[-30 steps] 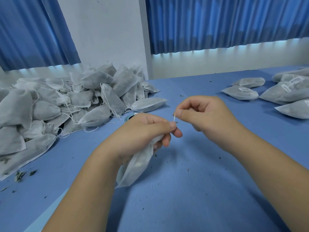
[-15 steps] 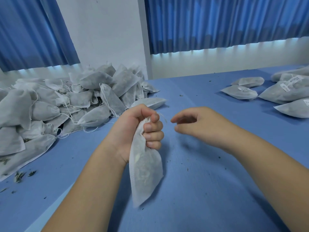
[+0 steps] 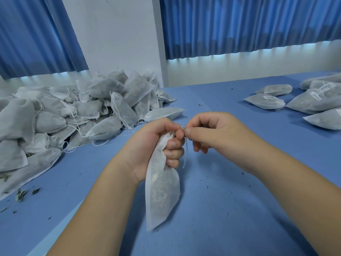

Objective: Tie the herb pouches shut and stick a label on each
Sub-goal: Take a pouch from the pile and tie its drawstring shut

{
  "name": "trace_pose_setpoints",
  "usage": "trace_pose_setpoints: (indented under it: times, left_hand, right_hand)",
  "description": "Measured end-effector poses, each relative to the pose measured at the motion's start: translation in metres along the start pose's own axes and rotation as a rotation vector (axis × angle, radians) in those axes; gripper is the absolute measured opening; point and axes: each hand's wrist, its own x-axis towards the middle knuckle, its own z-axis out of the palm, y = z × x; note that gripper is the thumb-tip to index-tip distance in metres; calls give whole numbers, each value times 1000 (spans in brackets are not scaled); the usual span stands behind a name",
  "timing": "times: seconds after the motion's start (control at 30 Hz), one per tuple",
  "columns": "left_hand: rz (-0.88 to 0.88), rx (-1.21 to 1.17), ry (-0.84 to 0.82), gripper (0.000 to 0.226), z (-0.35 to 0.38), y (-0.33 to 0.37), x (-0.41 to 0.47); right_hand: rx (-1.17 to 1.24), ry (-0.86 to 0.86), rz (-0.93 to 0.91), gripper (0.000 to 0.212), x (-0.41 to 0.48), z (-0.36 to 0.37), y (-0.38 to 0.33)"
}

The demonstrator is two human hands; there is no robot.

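Probably packing workroom: heaped pouches (image 3: 77, 115).

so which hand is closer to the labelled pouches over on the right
Right. The right hand pinches the string at centre, with the labelled pouches farther right and beyond it; the left hand grips a pouch neck just left of it.

A heap of untied herb pouches (image 3: 77, 115), strings trailing, blocks the left side of the blue table (image 3: 230, 209). Labelled pouches (image 3: 265, 101) lie at the far right. Open surface runs between them to the far edge. Mid-table the left hand (image 3: 153, 143) grips a hanging pouch (image 3: 162, 191) and the right hand (image 3: 217, 132) pinches its drawstring (image 3: 186, 154), barring the centre.
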Motion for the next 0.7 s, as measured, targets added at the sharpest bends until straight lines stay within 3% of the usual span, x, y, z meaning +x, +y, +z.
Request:
trace_pose_setpoints:
  times: [0.43, 0.7]
  left_hand:
    - [36, 283, -18, 23, 5, 5, -12]
    - [105, 412, 136, 12, 3, 8, -16]
  right_hand:
    - [81, -143, 29, 14, 1, -1, 5]
    - [83, -187, 34, 17, 1, -3, 6]
